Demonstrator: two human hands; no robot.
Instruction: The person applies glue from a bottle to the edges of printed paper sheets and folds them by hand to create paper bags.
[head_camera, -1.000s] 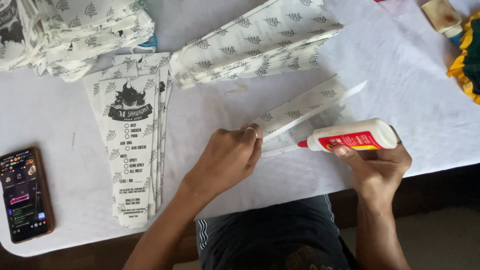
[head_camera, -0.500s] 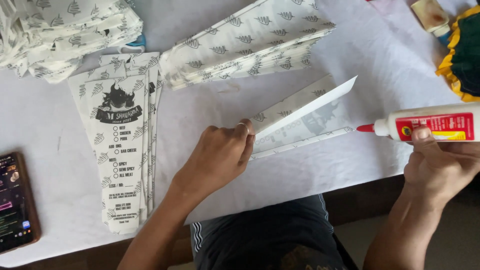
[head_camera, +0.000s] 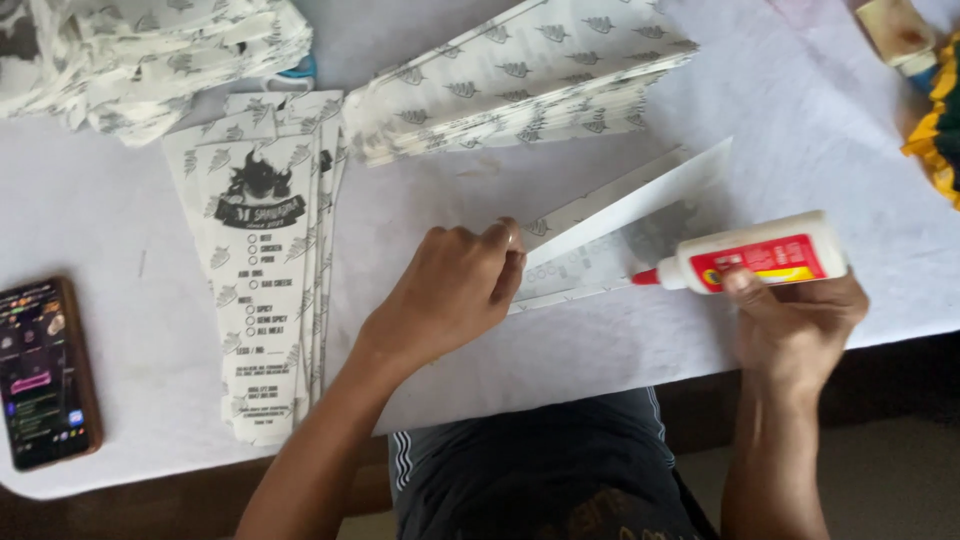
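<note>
Right hand (head_camera: 795, 325) is clamped around one white glue bottle (head_camera: 760, 262) with a red label near the front edge of the tabletop (head_camera: 600, 350), right side. The bottle is back in from the right compared with half a second ago, when it was pulled clear; its red nozzle now touches the end of the paper flap. Reads as a fresh pass of glue along that edge, not yet a fold.

Left hand (head_camera: 455, 290), fingers together and bent, presses flat on one partly folded printed paper sheet (head_camera: 620, 235) at mid-table, same spot as before, with the flap lifted.

Count: one phone (head_camera: 40, 375), screen lit, at the front left edge. One flat stack of printed sleeves (head_camera: 262, 290), left of centre, number of sheets unclear. One stack of patterned sheets (head_camera: 520, 85) towards the far edge. One loose heap of paper (head_camera: 130, 50) at the far left corner. A yellow cloth (head_camera: 940, 120) at the right edge, partly cut off.
</note>
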